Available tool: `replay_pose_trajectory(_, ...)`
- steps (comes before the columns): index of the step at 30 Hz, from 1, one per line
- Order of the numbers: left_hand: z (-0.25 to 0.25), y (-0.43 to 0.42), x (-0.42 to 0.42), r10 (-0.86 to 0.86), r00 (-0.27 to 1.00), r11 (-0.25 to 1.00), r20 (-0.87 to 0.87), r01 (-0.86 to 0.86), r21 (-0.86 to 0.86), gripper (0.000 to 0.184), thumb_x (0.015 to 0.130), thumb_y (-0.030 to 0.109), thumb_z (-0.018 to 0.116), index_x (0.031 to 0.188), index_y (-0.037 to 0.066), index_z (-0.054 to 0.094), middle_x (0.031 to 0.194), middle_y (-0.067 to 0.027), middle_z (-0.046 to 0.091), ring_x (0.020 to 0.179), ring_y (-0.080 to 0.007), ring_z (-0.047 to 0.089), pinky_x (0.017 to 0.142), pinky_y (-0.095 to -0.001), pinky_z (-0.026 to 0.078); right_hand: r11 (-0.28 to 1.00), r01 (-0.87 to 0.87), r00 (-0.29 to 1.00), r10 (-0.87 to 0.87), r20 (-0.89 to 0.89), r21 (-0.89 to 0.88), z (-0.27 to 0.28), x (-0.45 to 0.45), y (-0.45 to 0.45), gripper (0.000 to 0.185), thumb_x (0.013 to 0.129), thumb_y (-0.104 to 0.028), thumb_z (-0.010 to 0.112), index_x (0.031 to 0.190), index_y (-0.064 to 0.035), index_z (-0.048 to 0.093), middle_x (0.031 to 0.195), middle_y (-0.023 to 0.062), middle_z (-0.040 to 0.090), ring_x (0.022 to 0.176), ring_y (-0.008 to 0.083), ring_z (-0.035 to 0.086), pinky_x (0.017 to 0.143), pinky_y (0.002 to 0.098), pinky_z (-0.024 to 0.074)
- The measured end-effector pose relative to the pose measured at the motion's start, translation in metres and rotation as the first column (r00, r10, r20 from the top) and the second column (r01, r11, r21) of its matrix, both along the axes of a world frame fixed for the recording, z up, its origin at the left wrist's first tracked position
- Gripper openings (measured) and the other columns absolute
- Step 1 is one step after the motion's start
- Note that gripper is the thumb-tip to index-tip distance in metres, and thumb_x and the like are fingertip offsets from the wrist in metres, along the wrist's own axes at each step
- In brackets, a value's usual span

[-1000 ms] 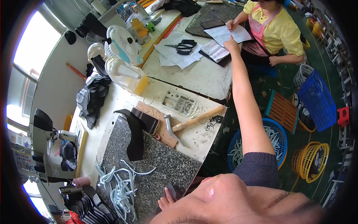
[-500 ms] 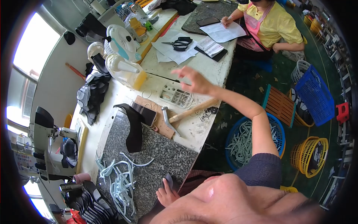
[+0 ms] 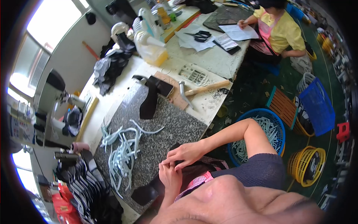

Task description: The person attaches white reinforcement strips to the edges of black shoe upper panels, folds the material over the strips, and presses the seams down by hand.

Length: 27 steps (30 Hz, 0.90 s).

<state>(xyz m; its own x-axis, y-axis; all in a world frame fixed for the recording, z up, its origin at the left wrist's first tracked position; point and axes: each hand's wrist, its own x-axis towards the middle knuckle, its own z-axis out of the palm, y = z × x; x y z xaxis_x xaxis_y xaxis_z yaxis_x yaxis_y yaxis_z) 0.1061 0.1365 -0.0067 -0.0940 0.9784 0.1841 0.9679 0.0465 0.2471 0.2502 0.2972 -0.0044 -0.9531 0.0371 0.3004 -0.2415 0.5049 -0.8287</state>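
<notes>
A dark, flexible cut piece (image 3: 145, 194) lies along the near edge of the grey speckled stone slab (image 3: 175, 128), running under my hands. My left hand (image 3: 171, 179) is closed at the piece, its fingers bent upward. Over it, my right hand (image 3: 186, 154) is closed too, with its fingertips meeting the left fingers. What is pinched between the fingertips is too small to make out. Beside my hands, a tangle of pale blue strips (image 3: 125, 153) rests on the slab. Another black curved piece (image 3: 149, 102) lies at the slab's far edge.
Beyond the slab are a hammer (image 3: 207, 88), a phone (image 3: 161, 86) and a glue bottle (image 3: 154, 52). Stacked shoe pieces (image 3: 84, 183) stand at lower left. A blue basket (image 3: 282, 128) of strips sits on the floor. A co-worker (image 3: 285, 33) writes at the far end.
My right hand has come down from above the far part of the table to meet my left hand. The view has shifted, and more of the dark piece shows.
</notes>
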Motion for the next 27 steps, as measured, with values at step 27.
replay_pose_trajectory(27, 0.059, -0.07, -0.094, 0.017, 0.957, 0.964, 0.29, 0.061, -0.257, 0.062, 0.078, 0.043, 0.084, 0.122, 0.002, 0.068, 0.111, -0.0089, 0.063, 0.108, -0.027, 0.062, 0.088, -0.0409, 0.055, 0.831, 0.059, 0.981, -0.151, 0.122, 0.553, 0.021, -0.063, -0.07, 0.057, 0.086, -0.033, 0.075, 0.132, -0.0013, 0.063, 0.11, 0.0092, 0.066, 0.104, 0.0269, 0.064, 0.088, 0.0357, 0.0564)
